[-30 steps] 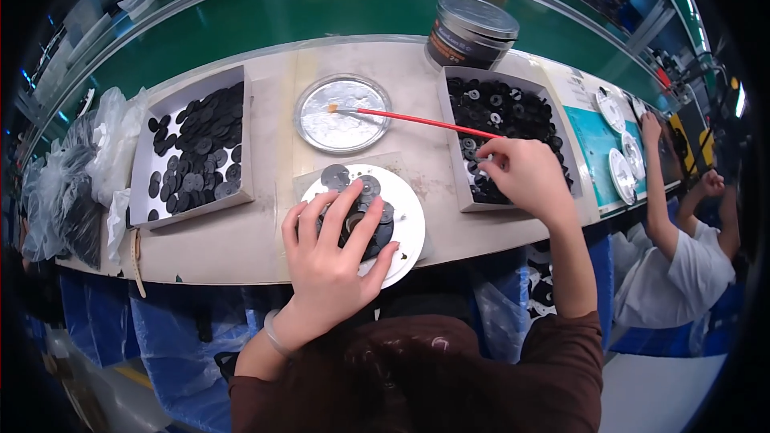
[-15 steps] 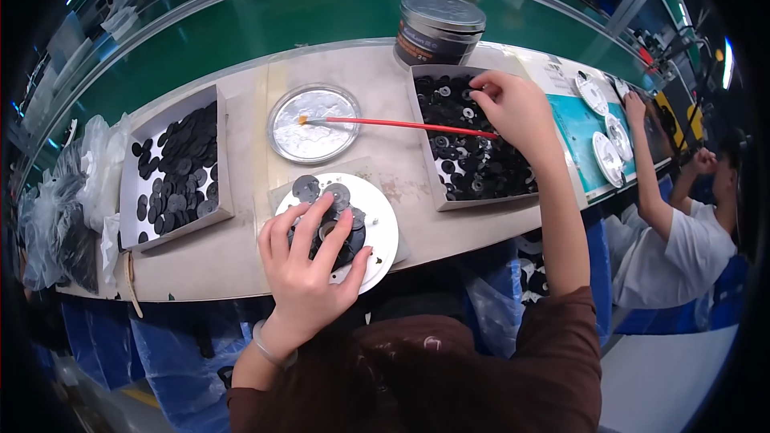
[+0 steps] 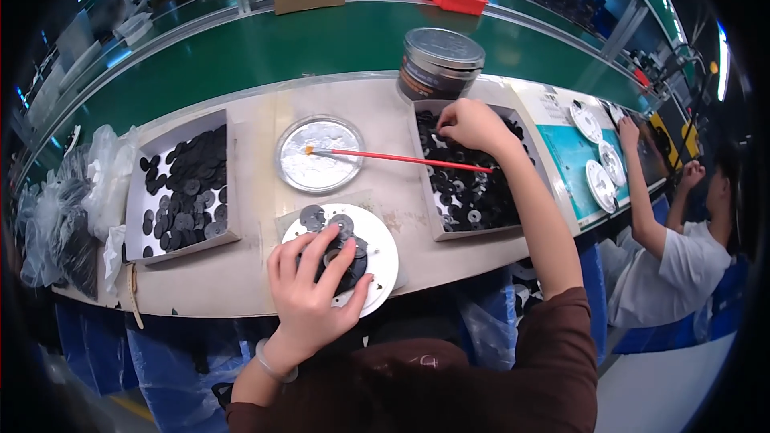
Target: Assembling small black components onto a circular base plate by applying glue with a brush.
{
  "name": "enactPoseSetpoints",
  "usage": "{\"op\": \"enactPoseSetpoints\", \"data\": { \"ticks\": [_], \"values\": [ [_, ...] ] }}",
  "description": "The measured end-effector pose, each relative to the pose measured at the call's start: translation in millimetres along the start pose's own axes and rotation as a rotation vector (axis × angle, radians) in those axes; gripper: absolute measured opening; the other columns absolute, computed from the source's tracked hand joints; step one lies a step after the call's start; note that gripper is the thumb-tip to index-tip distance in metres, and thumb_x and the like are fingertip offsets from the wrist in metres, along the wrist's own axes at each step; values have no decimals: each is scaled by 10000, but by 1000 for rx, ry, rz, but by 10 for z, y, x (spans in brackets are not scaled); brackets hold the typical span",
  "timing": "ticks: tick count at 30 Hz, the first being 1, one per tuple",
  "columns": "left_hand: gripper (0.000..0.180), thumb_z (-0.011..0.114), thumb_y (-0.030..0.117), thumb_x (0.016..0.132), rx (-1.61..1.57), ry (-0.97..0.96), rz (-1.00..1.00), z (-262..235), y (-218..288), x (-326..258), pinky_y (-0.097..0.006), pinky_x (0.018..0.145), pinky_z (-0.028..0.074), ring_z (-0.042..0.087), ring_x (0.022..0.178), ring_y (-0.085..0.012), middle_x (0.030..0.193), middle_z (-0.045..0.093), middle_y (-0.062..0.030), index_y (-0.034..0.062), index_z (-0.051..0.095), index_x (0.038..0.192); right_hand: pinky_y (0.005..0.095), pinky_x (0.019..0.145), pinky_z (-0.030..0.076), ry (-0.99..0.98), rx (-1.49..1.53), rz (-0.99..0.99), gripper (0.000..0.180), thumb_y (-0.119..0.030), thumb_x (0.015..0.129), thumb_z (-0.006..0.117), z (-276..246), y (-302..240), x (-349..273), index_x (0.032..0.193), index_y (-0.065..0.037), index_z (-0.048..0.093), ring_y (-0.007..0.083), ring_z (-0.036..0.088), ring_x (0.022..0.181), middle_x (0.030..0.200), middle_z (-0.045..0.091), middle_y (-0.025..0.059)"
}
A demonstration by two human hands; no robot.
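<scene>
My left hand [image 3: 315, 285] is curled over a white round plate [image 3: 386, 261], fingertips spread on the dark gears [image 3: 342, 226] stacked on it and thumb near its right side; it holds the plate in place. At the far side of a shallow box [image 3: 449, 234] of small black gear-like parts [image 3: 463, 207], my right hand [image 3: 475, 126] has its fingers pinched together. What lies between those fingertips is hidden. A red-handled brush [image 3: 401, 158] rests with its bristles over a round dish [image 3: 315, 180] of whitish grease, its handle reaching over the box beneath my right forearm.
On the left stands another shallow box [image 3: 233, 224] of black discs [image 3: 196, 164], beside clear plastic bags [image 3: 60, 220]. A round tin [image 3: 443, 64] stands behind the right box. A person [image 3: 678, 265] works at the right near white round plates [image 3: 600, 184] on a teal mat [image 3: 561, 152].
The view has tilted, so the table sits lower in the picture. My right hand has moved left across the far part of the box, fingers still pinched. My left hand stays on the plate.
</scene>
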State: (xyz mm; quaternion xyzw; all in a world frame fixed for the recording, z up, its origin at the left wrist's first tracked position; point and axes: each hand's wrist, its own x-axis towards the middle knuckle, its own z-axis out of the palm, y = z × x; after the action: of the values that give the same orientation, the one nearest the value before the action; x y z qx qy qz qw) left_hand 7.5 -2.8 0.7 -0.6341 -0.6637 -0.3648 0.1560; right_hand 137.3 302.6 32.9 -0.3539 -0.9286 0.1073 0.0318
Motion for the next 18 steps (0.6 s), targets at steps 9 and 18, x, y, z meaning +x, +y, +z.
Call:
{"op": "enactPoseSetpoints", "data": {
  "ticks": [9, 18],
  "values": [
    [370, 728, 185, 587, -46, 9, -3, 18, 16, -8, -376, 825, 364, 500, 962, -268, 1098, 573, -96, 76, 653, 932, 255, 563, 473, 171, 250, 129, 208, -164, 834, 562, -151, -246, -208, 933, -16, 671, 115, 593, 589, 667, 639, 66],
    [373, 725, 183, 604, -7, -24, -6, 6, -5, -9, -386, 841, 363, 497, 973, -272, 1120, 565, -102, 68, 649, 950, 189, 522, 477, -194, 954, -163, 240, -38, 767, 605, -243, -1149, -660, 999, 25, 615, 81, 626, 676, 744, 661, 65]
  ]
}}
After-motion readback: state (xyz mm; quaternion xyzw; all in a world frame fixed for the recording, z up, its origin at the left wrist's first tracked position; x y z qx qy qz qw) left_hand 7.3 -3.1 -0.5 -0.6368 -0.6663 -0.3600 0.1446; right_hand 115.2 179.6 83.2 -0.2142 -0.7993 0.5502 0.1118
